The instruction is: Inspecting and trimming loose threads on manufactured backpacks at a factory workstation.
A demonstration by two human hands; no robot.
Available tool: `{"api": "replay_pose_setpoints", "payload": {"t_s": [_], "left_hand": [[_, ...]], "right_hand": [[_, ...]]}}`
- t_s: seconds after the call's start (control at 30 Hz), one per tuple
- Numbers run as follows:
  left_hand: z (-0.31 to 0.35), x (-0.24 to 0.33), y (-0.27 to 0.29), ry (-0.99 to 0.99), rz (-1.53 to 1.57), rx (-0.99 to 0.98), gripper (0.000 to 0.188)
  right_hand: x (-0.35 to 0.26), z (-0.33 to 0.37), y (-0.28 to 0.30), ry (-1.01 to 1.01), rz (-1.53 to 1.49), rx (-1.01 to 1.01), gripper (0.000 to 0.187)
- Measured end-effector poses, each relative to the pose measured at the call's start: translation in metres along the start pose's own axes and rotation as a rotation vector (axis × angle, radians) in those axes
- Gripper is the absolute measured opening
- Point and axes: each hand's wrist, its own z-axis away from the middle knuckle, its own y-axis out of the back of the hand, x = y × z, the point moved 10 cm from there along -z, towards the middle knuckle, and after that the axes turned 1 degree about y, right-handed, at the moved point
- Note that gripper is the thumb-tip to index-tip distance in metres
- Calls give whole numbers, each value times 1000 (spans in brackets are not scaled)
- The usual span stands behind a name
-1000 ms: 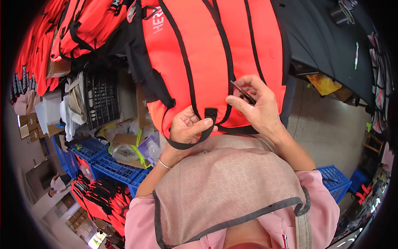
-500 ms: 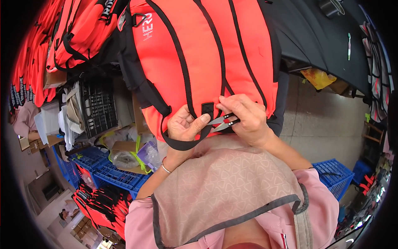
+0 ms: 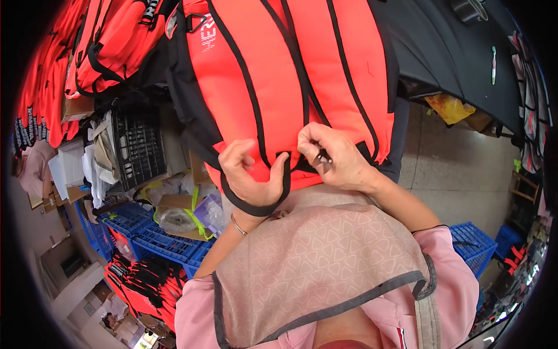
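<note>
A bright orange-red backpack (image 3: 273, 93) with black trim lies in front of me, its lower end nearest my body. My left hand (image 3: 250, 174) is at its lower left with thumb and fingers apart. A black webbing strap (image 3: 256, 209) loops below that hand and around the base of its thumb. My right hand (image 3: 340, 157) is closed around small thread snips (image 3: 324, 159), over the bottom of the shoulder straps. Only a little of the snips shows between the curled fingers; their blades are mostly hidden.
A dark-covered table (image 3: 442, 52) at the far right carries a toothbrush (image 3: 493, 65) and a metal cup (image 3: 469, 10). More orange-red bags (image 3: 116, 46) are piled at far left. Left of me stand a black crate (image 3: 139, 145) and blue crates (image 3: 168, 241); another blue crate (image 3: 474, 244) is at right.
My left thumb and fingers have spread away from the strap end they were pinching. My right hand has turned and curled, so the snips' blades no longer point out toward my left hand.
</note>
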Motion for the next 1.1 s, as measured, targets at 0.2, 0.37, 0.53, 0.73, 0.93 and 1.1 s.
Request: {"api": "replay_pose_setpoints", "payload": {"t_s": [0.2, 0.37, 0.53, 0.73, 0.93, 1.1], "left_hand": [[-16, 15, -34, -262, -121, -321, 33], [-9, 10, -56, -304, -187, -505, 23], [6, 0, -79, -366, -259, -565, 8], [18, -13, -97, -390, -415, -665, 9], [7, -20, -78, -128, -107, -616, 16], [3, -16, -78, -95, -12, -652, 20]], "right_hand": [[7, 1, 25, -50, -79, 240, 14], [30, 10, 60, -237, -153, 423, 9], [27, 9, 52, -182, -166, 378, 7], [26, 11, 50, -154, -47, 349, 8], [35, 14, 60, -191, 10, 322, 7], [34, 11, 56, -165, 55, 262, 8]]}}
